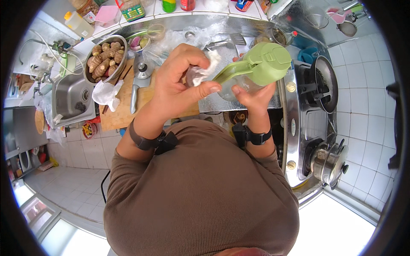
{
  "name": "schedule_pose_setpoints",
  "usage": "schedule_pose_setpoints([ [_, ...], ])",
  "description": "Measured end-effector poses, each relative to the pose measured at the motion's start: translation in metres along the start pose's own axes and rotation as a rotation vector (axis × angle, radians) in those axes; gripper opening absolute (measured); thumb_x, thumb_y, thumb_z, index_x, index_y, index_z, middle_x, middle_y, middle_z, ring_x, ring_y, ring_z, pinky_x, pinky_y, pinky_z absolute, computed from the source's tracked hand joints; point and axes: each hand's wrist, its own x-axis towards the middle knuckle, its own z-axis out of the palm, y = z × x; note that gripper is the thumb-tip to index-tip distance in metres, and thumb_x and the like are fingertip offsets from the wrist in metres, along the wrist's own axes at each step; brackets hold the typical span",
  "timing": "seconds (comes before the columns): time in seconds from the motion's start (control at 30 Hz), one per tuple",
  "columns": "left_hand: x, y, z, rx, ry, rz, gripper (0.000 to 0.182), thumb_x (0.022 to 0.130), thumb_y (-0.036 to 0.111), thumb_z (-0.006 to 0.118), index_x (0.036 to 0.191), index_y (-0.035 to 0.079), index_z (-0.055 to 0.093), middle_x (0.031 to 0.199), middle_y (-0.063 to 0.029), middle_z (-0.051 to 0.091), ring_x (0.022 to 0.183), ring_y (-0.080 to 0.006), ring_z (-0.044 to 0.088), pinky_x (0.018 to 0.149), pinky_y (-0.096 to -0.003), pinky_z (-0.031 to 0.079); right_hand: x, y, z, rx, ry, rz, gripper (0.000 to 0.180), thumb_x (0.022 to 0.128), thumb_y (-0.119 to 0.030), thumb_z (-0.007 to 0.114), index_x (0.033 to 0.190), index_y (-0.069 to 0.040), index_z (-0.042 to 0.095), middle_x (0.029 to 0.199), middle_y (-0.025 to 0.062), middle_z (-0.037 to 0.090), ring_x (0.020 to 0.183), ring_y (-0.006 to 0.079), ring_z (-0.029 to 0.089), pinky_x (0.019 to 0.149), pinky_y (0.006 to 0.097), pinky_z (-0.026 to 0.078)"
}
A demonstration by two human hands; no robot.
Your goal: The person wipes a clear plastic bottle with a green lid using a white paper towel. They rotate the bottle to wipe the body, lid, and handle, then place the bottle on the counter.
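Observation:
My right hand [259,94] is closed around the clear body of a pitcher [269,62] with a green lid and a green handle. The pitcher is tilted, its handle pointing towards my left hand. In my left hand [182,81], a crumpled white cloth or tissue [208,68] is pinched between thumb and fingers, close to the handle. Behind the hands are a metal tray [208,104] and a slotted turner [238,39]. A knife with a grey handle [133,100] lies on the wooden cutting board [118,118] to the left, near a metal pot lid [143,70].
A metal bowl [124,68] of taro roots stands by the sink [57,96] at left. On the right, the gas stove [293,105] holds a frying pan [334,92] and a lidded steel pot [323,163]. Bottles and containers line the back ledge [208,9].

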Motion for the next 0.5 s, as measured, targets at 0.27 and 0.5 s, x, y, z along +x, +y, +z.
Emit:
schedule_pose_setpoints([
  [0.27, 0.008, 0.025, 0.007, 0.347, -0.178, 0.187, 0.041, 0.076, 0.009, 0.081, 0.115, 0.008, 0.070, 0.093, -0.0078, 0.053, 0.077, -0.0193, 0.054, 0.064, -0.0299, 0.044, -0.002, -0.010, 0.003, -0.026, -0.035, 0.110, 0.084, 0.053, -0.009, 0.086, 0.128, 0.001, 0.048, 0.118, 0.0096, 0.060, 0.107, 0.0185, 0.058, 0.095, 0.0344, 0.047],
  [0.5, 0.019, 0.032, 0.003, 0.510, -0.305, 0.266, 0.048, 0.072, 0.006, 0.079, 0.118, 0.008, 0.067, 0.089, -0.0103, 0.052, 0.075, -0.0252, 0.054, 0.063, -0.0339, 0.045, -0.006, -0.006, 0.001, -0.060, -0.056, 0.126, 0.090, 0.052, -0.008, 0.086, 0.131, 0.000, 0.043, 0.118, 0.0100, 0.059, 0.106, 0.0186, 0.058, 0.095, 0.0343, 0.047],
])
